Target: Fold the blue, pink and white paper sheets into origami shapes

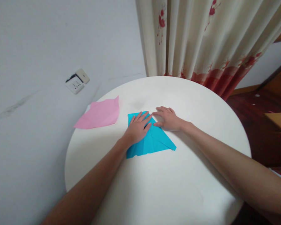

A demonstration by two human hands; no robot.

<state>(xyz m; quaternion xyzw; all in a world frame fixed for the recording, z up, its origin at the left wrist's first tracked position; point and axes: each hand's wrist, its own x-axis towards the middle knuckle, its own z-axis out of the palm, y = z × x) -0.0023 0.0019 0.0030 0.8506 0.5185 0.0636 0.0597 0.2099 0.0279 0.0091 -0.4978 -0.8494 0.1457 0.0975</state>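
A sheet of blue paper (158, 141) lies on the round white table, its right side folded over along a slanting edge. Its near edge is uneven. My left hand (138, 126) rests flat on the upper left part of the paper, fingers spread, hiding some of it. At the slanting right edge is my right hand (167, 118), its fingers apart and its thumb at the fold. The fingertips of both hands come close together near the paper's top.
Pink paper (100, 114) lies at the table's left edge, partly over the rim. The white table (154, 193) stands against a wall (37, 47) with a socket (75, 84). A patterned curtain (189, 37) hangs behind it.
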